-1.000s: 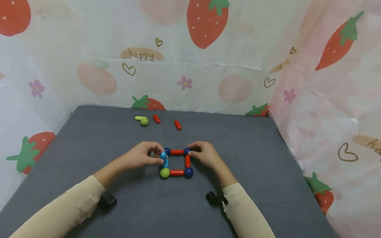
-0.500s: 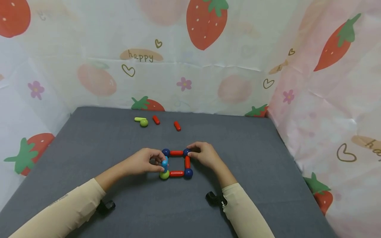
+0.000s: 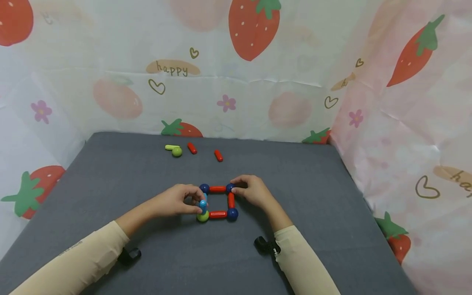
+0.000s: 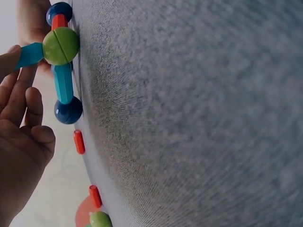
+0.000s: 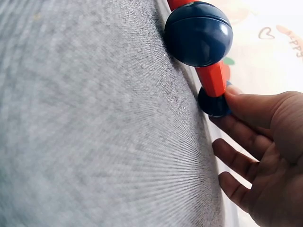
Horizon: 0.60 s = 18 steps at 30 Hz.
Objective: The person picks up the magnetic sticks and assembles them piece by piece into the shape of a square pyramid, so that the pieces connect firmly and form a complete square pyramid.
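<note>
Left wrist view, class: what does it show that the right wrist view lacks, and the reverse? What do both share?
Only the left wrist view shows the left hand pinching a light blue stick that touches a green ball, a second light blue stick, two loose red sticks and part of another green ball.

Only the right wrist view shows how the right hand pinches a dark blue ball, plus a printed heart.

Both share the grey cloth, red connecting sticks joined to dark blue balls, and part of the right hand.
</note>
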{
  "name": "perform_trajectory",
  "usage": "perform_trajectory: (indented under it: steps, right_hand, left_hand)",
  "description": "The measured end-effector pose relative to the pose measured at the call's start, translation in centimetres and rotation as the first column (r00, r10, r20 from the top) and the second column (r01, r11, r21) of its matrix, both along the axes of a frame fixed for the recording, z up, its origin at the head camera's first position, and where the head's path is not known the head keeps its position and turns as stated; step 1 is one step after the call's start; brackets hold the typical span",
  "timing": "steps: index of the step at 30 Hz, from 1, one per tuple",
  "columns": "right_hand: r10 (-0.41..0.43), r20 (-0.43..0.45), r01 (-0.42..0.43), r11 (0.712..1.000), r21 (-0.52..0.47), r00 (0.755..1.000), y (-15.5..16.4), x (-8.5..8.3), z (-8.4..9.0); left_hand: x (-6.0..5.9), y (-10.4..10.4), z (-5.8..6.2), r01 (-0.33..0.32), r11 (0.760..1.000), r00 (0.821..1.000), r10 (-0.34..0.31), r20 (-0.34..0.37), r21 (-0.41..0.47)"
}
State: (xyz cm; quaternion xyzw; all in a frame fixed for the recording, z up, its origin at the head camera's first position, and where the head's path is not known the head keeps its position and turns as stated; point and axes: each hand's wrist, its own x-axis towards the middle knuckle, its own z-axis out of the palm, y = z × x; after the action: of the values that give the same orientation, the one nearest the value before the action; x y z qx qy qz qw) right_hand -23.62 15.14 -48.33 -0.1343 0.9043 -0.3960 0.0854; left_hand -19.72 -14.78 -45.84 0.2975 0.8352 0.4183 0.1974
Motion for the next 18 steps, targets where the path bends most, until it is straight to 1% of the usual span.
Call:
perform_trajectory:
  steps: [6,11,15,18]
  right_hand:
    - [0.007,-0.003,-0.007,1.000,0.005,1.000,0.0,0.0,0.0]
    - [0.004,-0.006,-0.004,1.000,0.002,1.000,0.1,-0.1,0.0]
    - [0.005,-0.008,-0.005,1.000,0.003,1.000,0.1,-0.1,0.0]
    - [0.009,-0.010,-0.008,1.000,0.003,1.000,0.2,-0.1,-0.1]
  left_hand:
    - [-0.3,-0.2,0.2,0.027,1.000,0.999,-0.027,0.023,0.000]
    - [-1.1,-0.6,0.7,0.040,0.999,0.999,-0.040,0.034,-0.001]
    - [-2.3,-0.9,0.8,0.011,1.000,1.000,-0.011,-0.003,-0.014]
    - [-3.3,-0.9,0.8,-0.032,0.999,0.999,0.031,-0.041,-0.030]
